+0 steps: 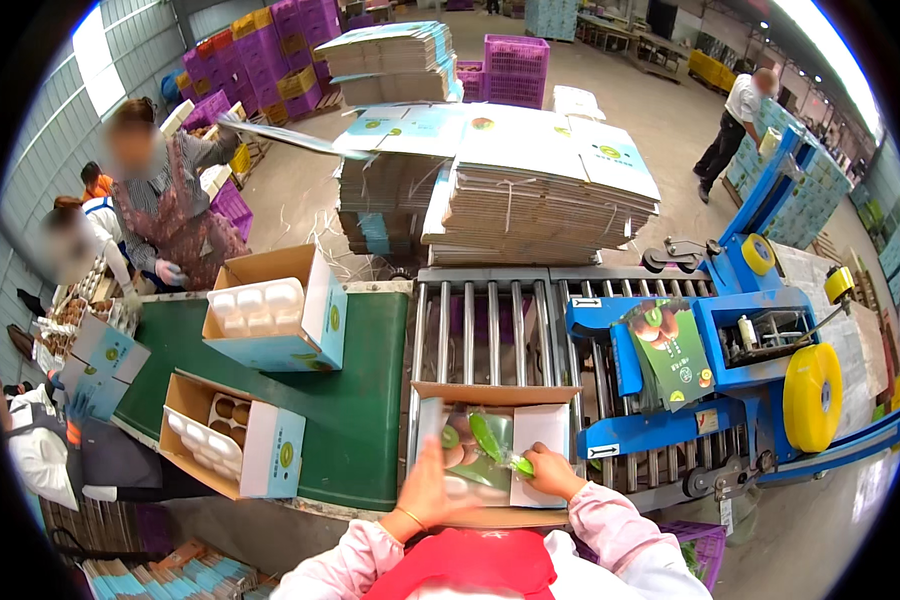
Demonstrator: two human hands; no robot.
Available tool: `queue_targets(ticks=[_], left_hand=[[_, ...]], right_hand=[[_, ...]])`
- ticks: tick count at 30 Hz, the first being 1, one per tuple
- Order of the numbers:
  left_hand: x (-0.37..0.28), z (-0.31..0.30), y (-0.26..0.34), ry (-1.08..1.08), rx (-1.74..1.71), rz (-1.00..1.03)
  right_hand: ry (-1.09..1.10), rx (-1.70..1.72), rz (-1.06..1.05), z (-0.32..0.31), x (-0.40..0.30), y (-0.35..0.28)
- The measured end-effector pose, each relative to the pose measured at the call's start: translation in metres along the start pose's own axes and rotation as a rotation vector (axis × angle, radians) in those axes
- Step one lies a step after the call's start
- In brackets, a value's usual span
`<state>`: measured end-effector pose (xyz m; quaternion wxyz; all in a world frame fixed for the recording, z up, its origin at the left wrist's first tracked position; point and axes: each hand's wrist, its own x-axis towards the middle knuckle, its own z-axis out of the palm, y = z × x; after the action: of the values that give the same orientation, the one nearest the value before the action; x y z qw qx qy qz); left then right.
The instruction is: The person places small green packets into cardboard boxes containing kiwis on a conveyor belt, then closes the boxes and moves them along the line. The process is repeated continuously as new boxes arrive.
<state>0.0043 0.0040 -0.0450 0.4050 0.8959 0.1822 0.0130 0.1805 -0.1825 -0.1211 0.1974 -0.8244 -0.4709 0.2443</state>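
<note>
In front of me an open cardboard carton point(541, 442) stands on the roller conveyor, its flaps raised. A printed green leaflet with kiwifruit pictures point(457, 448) lies inside, with part of a white moulded tray point(465, 487) showing beside it. My right hand point(555, 472), at the carton's right flap, grips the end of green plastic pieces in clear wrapping point(487, 439). Those pieces reach across the leaflet. My left hand point(429, 484) is blurred at the carton's near left side, fingers extended and nothing visible in it.
Two open cartons with trays, a farther one point(330, 322) and a nearer one point(270, 450), stand on the green belt point(360, 405). A blue carton-taping machine point(750, 315) carries a leaflet stack point(667, 360). Flattened cartons point(525, 195) rise behind the rollers point(469, 330). Co-workers point(180, 195) stand left.
</note>
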Motion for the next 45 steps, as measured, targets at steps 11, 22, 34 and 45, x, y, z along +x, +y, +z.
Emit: queue_targets(ticks=[11, 22, 34, 45], left_hand=[[0.071, 0.03, -0.034, 0.236, 0.564, -0.068], [0.06, 0.049, -0.119, 0.381, -0.115, -0.184], [0.234, 0.085, -0.082, 0.429, -0.199, -0.187], [0.215, 0.023, -0.048, -0.008, -0.669, 0.061]], right_hand=[[0.556, -0.08, -0.059, -0.123, 0.042, -0.045], [-0.093, -0.268, -0.008, -0.022, -0.04, -0.024], [0.477, -0.29, 0.239, -0.133, 0.034, 0.05], [0.711, 0.146, 0.425, -0.207, -0.009, 0.134]])
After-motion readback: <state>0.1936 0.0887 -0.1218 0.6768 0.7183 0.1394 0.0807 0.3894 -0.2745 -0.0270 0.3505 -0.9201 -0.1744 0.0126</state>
